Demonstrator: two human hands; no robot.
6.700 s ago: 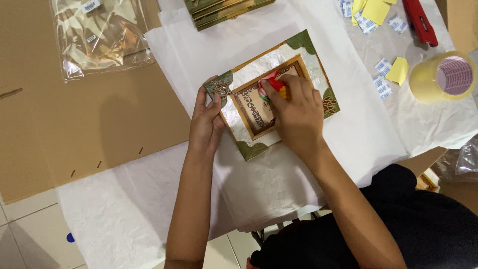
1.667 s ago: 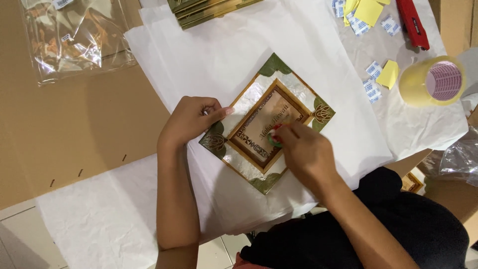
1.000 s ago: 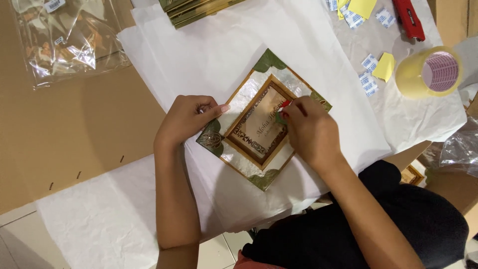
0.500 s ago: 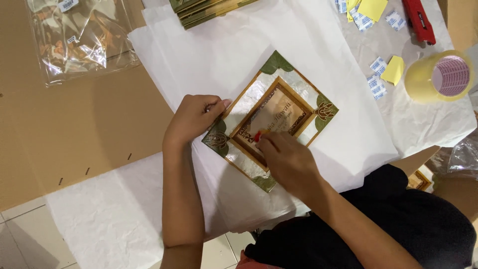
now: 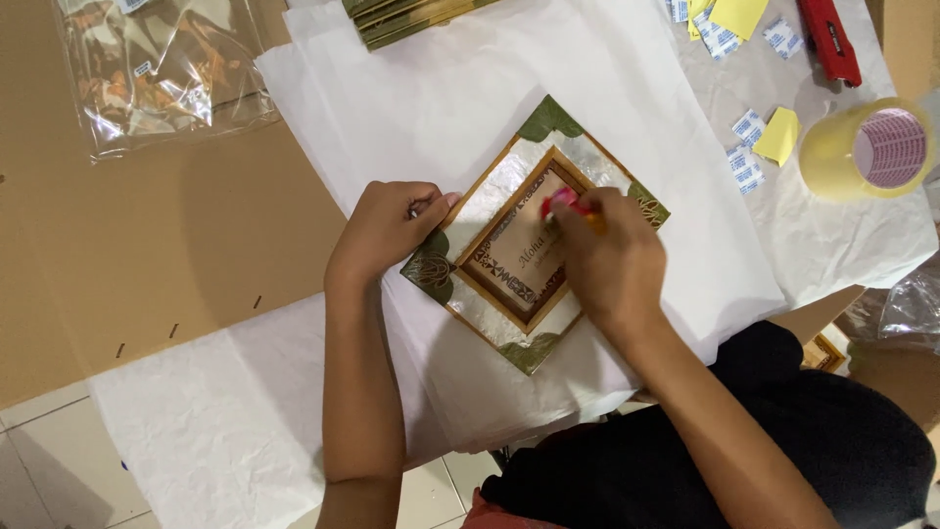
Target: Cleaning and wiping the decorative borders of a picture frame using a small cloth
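Frame (image 5: pixel 534 235) lay turned like a diamond on white paper (image 5: pixel 470 88), near the table's front edge. Left hand (image 5: pixel 387 225) curled, fingertips pressing the frame's left edge. Right hand (image 5: pixel 607 264) closed around a small red-and-orange tool (image 5: pixel 570 204), its tip on the frame's centre panel. Tape roll (image 5: pixel 867 152) stood well apart, toward the right edge.

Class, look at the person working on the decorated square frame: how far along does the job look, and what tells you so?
Done: the square frame lies flat on the white tissue paper. In hand: the left hand steadies its left edge while the right hand works a small red tool over the centre panel. Left: the tape roll stands aside and the tissue paper lies unfolded, so any wrapping is not begun. How much of the panel is finished, I cannot tell.
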